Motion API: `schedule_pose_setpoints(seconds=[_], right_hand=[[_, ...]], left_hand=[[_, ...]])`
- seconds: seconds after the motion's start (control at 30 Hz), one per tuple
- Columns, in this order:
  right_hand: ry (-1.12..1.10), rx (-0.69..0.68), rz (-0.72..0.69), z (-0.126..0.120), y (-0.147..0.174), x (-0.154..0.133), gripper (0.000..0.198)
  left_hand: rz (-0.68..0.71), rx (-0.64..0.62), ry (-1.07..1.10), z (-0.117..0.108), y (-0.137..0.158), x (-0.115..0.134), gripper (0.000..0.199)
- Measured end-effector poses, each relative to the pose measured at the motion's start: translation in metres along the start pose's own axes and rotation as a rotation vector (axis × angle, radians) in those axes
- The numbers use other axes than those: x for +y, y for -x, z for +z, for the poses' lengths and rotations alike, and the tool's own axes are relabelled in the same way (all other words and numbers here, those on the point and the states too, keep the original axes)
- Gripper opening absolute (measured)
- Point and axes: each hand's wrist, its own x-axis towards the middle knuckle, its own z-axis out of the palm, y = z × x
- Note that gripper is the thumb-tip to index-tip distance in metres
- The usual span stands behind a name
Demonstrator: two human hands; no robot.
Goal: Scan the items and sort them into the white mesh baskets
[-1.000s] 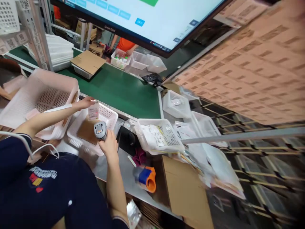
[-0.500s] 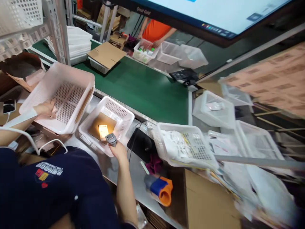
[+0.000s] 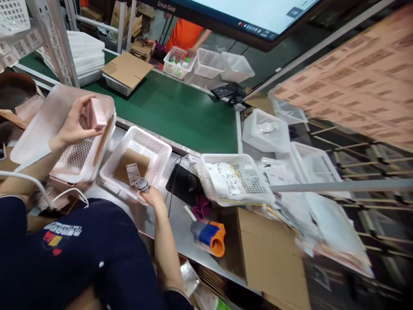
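My left hand [image 3: 75, 122] grips a small pale pink box [image 3: 97, 113] above the large white basket [image 3: 35, 122] on the left. In my right hand [image 3: 155, 199] is a grey handheld barcode scanner [image 3: 142, 185], its head over the near rim of the smaller white basket [image 3: 163, 157]. Inside that basket a flat piece of brown cardboard [image 3: 142, 161] lies on the floor, with a white printed label [image 3: 132, 173] on top of it, just beyond the scanner's head. A brown cardboard piece [image 3: 102, 142] stands along the right side of the large basket.
Beyond the baskets runs a green conveyor belt [image 3: 180, 112]. A monitor [image 3: 226, 17] hangs overhead. To the right are a black mouse pad [image 3: 182, 183], an orange and blue tape dispenser [image 3: 211, 237] and a basket of papers [image 3: 258, 185]. A person in orange [image 3: 182, 36] stands across the belt.
My left hand has risen out of the large basket with the pink box. The bright light on the label has gone out. The scanner stays over the smaller basket; the whole view has shifted.
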Motion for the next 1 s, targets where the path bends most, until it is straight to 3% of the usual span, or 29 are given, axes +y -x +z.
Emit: schedule_pose_setpoints(seconds=[0.17, 0.37, 0.57, 0.7, 0.9, 1.0], right_hand=[[-0.051, 0.03, 0.01, 0.003, 0.007, 0.003, 0.043], [-0.17, 0.253, -0.078, -0.012, 0.036, 0.0, 0.042], [-0.301, 0.623, -0.389, -0.045, 0.069, -0.021, 0.042], [-0.362, 0.685, -0.52, -0.061, 0.075, -0.035, 0.039], [-0.565, 0.755, -0.624, -0.065, 0.071, -0.039, 0.041], [-0.59, 0.734, -0.628, -0.065, 0.071, -0.038, 0.044]], left_hand=[[-0.038, -0.264, 0.129, 0.07, -0.026, 0.038, 0.114], [0.116, -0.401, 0.024, 0.123, -0.035, 0.031, 0.098], [0.146, -0.447, -0.008, 0.137, -0.036, 0.022, 0.081], [0.126, -0.461, 0.093, 0.138, -0.035, 0.018, 0.082], [-0.139, -0.469, 0.488, 0.139, -0.034, 0.01, 0.096], [-0.346, -0.461, 0.7, 0.137, -0.033, 0.014, 0.096]])
